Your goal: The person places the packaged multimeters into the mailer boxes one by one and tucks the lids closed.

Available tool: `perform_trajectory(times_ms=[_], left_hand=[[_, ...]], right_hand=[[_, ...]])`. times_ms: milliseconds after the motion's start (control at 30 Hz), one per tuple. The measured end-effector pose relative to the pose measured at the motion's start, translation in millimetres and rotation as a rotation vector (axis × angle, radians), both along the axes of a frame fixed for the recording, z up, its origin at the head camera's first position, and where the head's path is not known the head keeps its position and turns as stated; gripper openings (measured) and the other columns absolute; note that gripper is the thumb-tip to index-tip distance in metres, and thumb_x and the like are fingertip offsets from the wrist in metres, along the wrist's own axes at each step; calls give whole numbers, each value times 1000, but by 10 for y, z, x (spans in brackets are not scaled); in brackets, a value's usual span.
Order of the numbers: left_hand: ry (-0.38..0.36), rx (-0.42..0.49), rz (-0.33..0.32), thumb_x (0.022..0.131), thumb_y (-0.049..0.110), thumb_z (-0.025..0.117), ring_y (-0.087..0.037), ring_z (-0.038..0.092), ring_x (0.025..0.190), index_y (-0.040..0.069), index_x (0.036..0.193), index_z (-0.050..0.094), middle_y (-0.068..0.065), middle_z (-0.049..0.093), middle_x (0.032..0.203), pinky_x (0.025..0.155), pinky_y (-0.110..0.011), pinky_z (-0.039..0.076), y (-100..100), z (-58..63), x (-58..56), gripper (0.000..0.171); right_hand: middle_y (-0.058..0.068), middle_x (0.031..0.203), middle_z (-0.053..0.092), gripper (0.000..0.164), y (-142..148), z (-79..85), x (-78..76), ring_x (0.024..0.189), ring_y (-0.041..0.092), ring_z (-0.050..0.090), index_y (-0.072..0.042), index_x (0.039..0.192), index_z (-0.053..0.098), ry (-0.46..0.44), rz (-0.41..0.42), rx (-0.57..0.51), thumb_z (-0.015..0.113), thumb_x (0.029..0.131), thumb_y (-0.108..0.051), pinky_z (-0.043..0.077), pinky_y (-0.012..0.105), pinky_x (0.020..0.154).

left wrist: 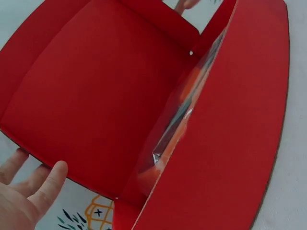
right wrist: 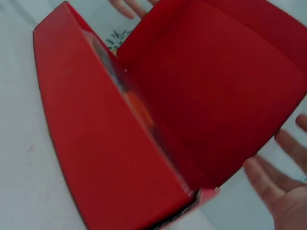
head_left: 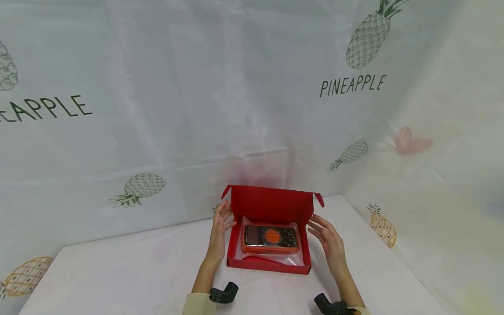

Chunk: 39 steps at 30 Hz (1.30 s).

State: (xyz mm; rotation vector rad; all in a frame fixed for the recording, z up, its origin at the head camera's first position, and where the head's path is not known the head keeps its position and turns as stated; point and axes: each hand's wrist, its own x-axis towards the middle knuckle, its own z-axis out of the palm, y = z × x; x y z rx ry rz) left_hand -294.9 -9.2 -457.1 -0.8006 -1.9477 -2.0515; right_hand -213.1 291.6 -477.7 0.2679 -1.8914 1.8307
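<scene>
A red cardboard box stands on the white-covered table with its lid raised at the back. Inside lies an orange and black multimeter, its dial facing up, in a clear plastic bag. My left hand is beside the lid's left edge, fingers loosely bent and fingertips at the edge. On the opposite side, my right hand has its fingers spread at the lid's right edge. Both wrist views show fingertips by the lid's side edge; the front wall hides most of the multimeter there.
Small side flaps stick out at the lid's upper corners. Behind the table hangs a pale cloth printed with pineapples. A black device sits on the left wrist, and a similar one on the right.
</scene>
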Motion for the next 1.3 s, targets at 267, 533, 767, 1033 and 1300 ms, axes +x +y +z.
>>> perform_trajectory(times_ms=[267, 533, 767, 1033, 1300], left_hand=[[-30, -25, 105, 105, 23, 22, -43, 47, 123, -2, 147, 29, -24, 44, 135, 99, -51, 46, 0, 63, -123, 50], [-93, 13, 197, 107, 36, 24, -46, 53, 118, -4, 139, 38, -25, 43, 134, 104, -56, 39, -56, 333, -347, 54], [-203, -66, 22, 104, 48, 24, -42, 36, 136, 5, 150, 29, -20, 31, 152, 107, -61, 34, -23, 561, -405, 63], [-224, -127, 47, 105, 35, 39, -37, 43, 128, 6, 148, 37, -20, 42, 146, 109, -57, 33, 84, 708, -343, 53], [-226, -126, 37, 103, 21, 45, -39, 49, 124, 10, 149, 36, -21, 41, 147, 101, -59, 42, 99, 721, -307, 48]], right_hand=[[20, 133, 54, 46, 1, 240, 30, 113, 14, 63, 2, 144, 40, -97, -106, 74, 29, 108, -24, 51, 24, 91], [22, 133, 53, 54, 57, 465, -73, 113, 13, 62, 3, 142, 40, -163, -138, 71, 29, 107, -37, 47, 20, 95], [13, 155, 30, 60, 12, 654, -133, 141, 34, 32, -8, 153, 27, -188, -91, 86, 25, 106, -45, 22, 46, 117], [14, 157, 26, 60, -71, 840, -153, 138, 44, 34, -9, 154, 24, -179, 13, 27, 26, 105, -45, 34, 52, 107], [17, 154, 29, 57, -145, 909, -127, 139, 44, 32, -3, 153, 24, -187, 38, -36, 31, 106, -36, 37, 41, 104]])
